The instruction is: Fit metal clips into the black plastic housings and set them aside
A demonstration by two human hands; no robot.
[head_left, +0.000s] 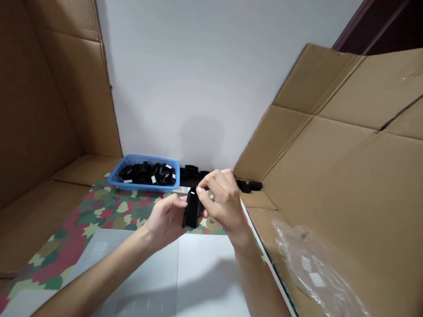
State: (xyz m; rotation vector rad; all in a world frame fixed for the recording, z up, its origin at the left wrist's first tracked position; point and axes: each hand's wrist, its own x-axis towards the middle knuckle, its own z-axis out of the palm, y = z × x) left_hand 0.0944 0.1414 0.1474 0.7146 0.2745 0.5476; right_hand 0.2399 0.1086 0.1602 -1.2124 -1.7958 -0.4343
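My left hand [167, 219] is closed around a long, narrow black plastic part [192, 210], its thumb on the part's left edge. The part is tilted up towards the camera, hollow side in view, with a small white sticker [193, 193] near its upper end. At that same end, my right hand [222, 196] has thumb and forefinger pinched on the right edge. Its lower fingertips show beside the part's right side. Behind the hands stands a blue plastic basket [144, 188] holding several small black pieces [145, 169], some with white labels.
More black plastic parts [191, 174] lie along the wall, partly behind my right hand. A camouflage-patterned cloth [81, 224] and white sheets [205, 264] cover the table. Cardboard walls [346, 176] rise on both sides. A clear plastic bag [307, 259] with white labels lies at right.
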